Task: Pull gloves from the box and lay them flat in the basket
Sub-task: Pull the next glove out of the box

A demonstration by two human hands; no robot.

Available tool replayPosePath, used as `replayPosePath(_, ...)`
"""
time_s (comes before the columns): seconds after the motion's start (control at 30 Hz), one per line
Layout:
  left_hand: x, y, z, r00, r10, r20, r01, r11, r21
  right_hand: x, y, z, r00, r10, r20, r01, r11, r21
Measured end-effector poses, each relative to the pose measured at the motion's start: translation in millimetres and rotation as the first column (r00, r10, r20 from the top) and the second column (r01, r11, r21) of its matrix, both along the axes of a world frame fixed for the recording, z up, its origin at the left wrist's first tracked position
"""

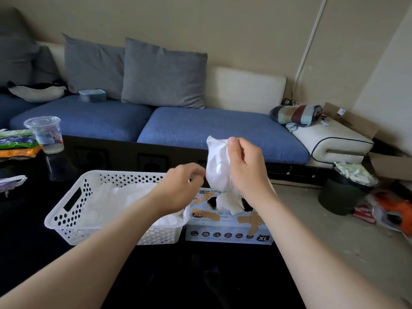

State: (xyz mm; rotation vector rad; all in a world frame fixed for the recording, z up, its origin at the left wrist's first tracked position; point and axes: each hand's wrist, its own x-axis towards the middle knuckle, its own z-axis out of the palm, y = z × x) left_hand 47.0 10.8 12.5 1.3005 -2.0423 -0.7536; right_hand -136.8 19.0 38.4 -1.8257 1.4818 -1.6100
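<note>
My right hand pinches a white glove by its top edge and holds it up above the glove box. The light-blue box, marked XL and patched with tan tape, sits on the dark table. Another white glove sticks out of its opening. My left hand is blurred beside the hanging glove's lower part, fingers curled; whether it touches the glove is unclear. Left of the box stands a white perforated basket with white gloves lying inside.
A clear plastic cup and colourful packets sit at the table's far left. Behind the table runs a blue sofa with grey cushions. On the floor to the right stand a dark bin and loose bags.
</note>
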Motion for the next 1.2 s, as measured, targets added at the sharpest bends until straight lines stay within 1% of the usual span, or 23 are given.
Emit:
replayPosePath(0.03,1.4,0.4,2.9,0.990,0.018,-0.141,-0.014,1.000,0.025,3.5,1.8,2.4,0.999,0.037,0.009,-0.037,0.999,0.021)
replayPosePath(0.07,3.0,1.1,5.7,0.961,0.025,-0.274,-0.009,0.998,0.057,7.3,3.3,4.5,0.997,0.070,0.013,-0.071,0.997,0.043)
replayPosePath(0.13,5.7,4.2,11.6,0.873,0.029,-0.486,0.033,0.992,0.119,13.9,4.6,6.0,0.992,0.123,0.017,-0.124,0.989,0.083)
replayPosePath(0.17,7.1,6.0,15.2,0.830,0.031,-0.557,0.052,0.990,0.133,16.9,4.6,5.4,0.988,0.154,0.018,-0.155,0.982,0.109)
replayPosePath(0.23,9.6,7.0,20.6,0.777,0.043,-0.628,0.052,0.990,0.131,23.0,4.8,4.0,0.976,0.215,0.034,-0.218,0.961,0.171)
replayPosePath(0.33,14.8,5.3,22.8,0.756,0.087,-0.648,-0.019,0.994,0.112,32.5,5.4,4.7,0.955,0.265,0.131,-0.290,0.929,0.229)
replayPosePath(0.43,19.0,9.6,26.7,0.758,0.124,-0.640,-0.098,0.992,0.075,39.9,6.2,9.4,0.911,0.337,0.238,-0.403,0.851,0.337)
replayPosePath(0.53,26.0,12.2,30.9,0.754,0.154,-0.639,-0.159,0.986,0.050,40.1,6.6,4.8,0.909,0.363,0.203,-0.416,0.802,0.428)
replayPosePath(0.63,35.2,11.2,30.9,0.762,0.179,-0.622,-0.199,0.979,0.038,41.6,9.4,2.1,0.918,0.369,0.147,-0.394,0.794,0.463)
replayPosePath(0.73,42.7,12.0,30.9,0.774,0.186,-0.606,-0.220,0.975,0.019,42.1,9.7,3.1,0.921,0.357,0.158,-0.386,0.772,0.506)
replayPosePath(0.83,48.8,12.0,30.1,0.792,0.186,-0.581,-0.218,0.976,0.016,38.4,7.2,2.4,0.938,0.308,0.161,-0.347,0.796,0.496)
replayPosePath(0.9,51.5,12.2,28.9,0.790,0.188,-0.584,-0.203,0.978,0.040,35.9,5.4,4.0,0.945,0.275,0.178,-0.328,0.798,0.506)
replayPosePath(1.03,53.1,16.1,32.8,0.758,0.210,-0.617,-0.175,0.978,0.118,24.0,3.5,4.5,0.900,0.274,0.338,-0.424,0.728,0.540)
replayPosePath(1.13,52.7,19.7,36.6,0.743,0.171,-0.647,-0.064,0.981,0.185,11.9,2.8,3.6,0.804,0.276,0.527,-0.572,0.599,0.559)
replayPosePath(1.2,51.7,20.5,36.9,0.743,0.172,-0.647,-0.038,0.976,0.216,6.4,0.9,1.6,0.766,0.286,0.576,-0.625,0.540,0.564)
